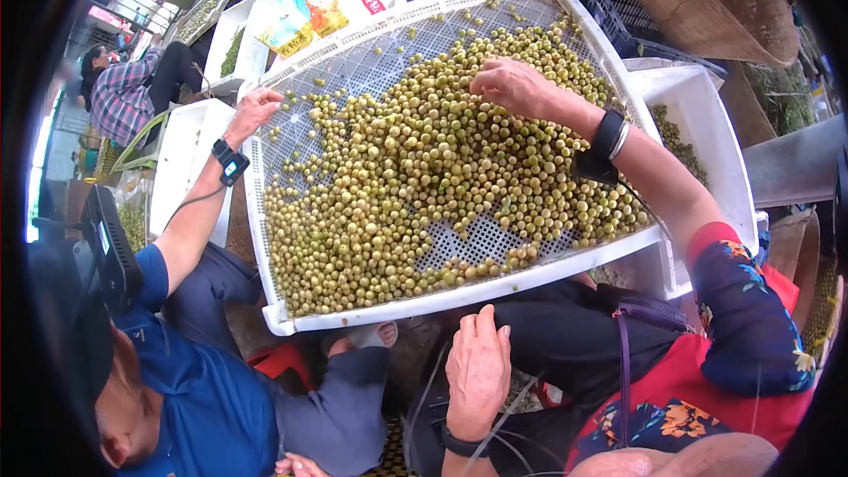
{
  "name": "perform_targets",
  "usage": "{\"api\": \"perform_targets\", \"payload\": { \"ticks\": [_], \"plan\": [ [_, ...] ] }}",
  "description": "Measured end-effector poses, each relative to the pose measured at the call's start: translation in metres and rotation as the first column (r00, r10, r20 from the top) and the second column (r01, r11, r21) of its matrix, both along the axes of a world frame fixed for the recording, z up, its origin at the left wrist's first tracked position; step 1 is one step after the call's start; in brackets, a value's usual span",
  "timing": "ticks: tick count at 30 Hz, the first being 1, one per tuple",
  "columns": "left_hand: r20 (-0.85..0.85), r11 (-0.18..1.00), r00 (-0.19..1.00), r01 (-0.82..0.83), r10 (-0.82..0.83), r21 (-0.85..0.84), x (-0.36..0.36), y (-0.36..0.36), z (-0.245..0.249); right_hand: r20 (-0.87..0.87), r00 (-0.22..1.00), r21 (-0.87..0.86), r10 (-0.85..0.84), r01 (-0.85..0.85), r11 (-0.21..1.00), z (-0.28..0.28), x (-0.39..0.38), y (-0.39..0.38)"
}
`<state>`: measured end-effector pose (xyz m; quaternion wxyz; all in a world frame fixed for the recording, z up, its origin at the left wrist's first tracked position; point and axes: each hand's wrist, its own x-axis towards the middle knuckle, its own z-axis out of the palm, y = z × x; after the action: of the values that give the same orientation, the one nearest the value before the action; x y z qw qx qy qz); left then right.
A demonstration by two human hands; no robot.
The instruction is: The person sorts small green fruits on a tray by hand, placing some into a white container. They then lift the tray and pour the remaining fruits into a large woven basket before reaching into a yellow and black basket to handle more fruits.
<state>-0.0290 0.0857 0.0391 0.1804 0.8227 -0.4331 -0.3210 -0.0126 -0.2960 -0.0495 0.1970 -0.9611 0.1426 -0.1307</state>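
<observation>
A large white-rimmed mesh tray [459, 293] holds many small round green-yellow fruits [442, 146]. My right hand [512, 87] is over the fruits in the tray's upper middle, its fingers bent and closed; whatever lies between the fingertips is hidden. A dark band and a pale bracelet circle that wrist. Below the tray's front rim, my left hand [477, 371] is held with its fingers stretched out and nothing in it. It wears a black wristband [465, 443].
A co-worker in a blue shirt [208, 389] sits at left, one hand [256, 111] at the tray's left rim. White bins [181, 146] stand beside the tray. Printed bags [322, 2] lie behind it, with wicker baskets [698, 0] at the upper right. Another person sits farther back.
</observation>
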Motion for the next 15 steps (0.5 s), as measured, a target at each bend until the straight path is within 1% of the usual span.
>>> {"api": "perform_targets", "payload": {
  "ticks": [2, 8, 11, 13, 14, 15],
  "plan": [
    [0.004, 1.000, 1.000, -0.004, 0.004, 0.012, 0.001, 0.001, 0.000, -0.030, 0.999, 0.020, 0.028, -0.027, 0.999, -0.008, -0.002, 0.003],
    [0.004, 1.000, 1.000, -0.010, 0.010, 0.001, -0.001, -0.004, 0.000, 0.032, 0.999, 0.027, -0.026, 0.025, 0.999, -0.026, 0.009, 0.002],
    [0.012, 1.000, 1.000, 0.001, -0.001, -0.001, -0.001, -0.006, 0.000, 0.012, 1.000, -0.026, 0.005, -0.005, 1.000, -0.032, 0.015, -0.001],
    [0.027, 1.000, 1.000, 0.011, -0.012, 0.022, -0.002, -0.007, -0.001, -0.051, 0.999, -0.192, 0.018, -0.028, 0.981, -0.036, 0.019, 0.000],
    [0.026, 1.000, 1.000, 0.012, -0.012, 0.024, -0.002, -0.008, 0.001, -0.052, 0.998, -0.190, 0.018, -0.027, 0.981, -0.035, 0.019, -0.002],
    [0.028, 1.000, 1.000, 0.013, -0.013, 0.025, -0.003, -0.008, 0.001, -0.088, 0.995, -0.193, -0.047, 0.029, 0.981, -0.035, 0.018, -0.002]
  ]
}}
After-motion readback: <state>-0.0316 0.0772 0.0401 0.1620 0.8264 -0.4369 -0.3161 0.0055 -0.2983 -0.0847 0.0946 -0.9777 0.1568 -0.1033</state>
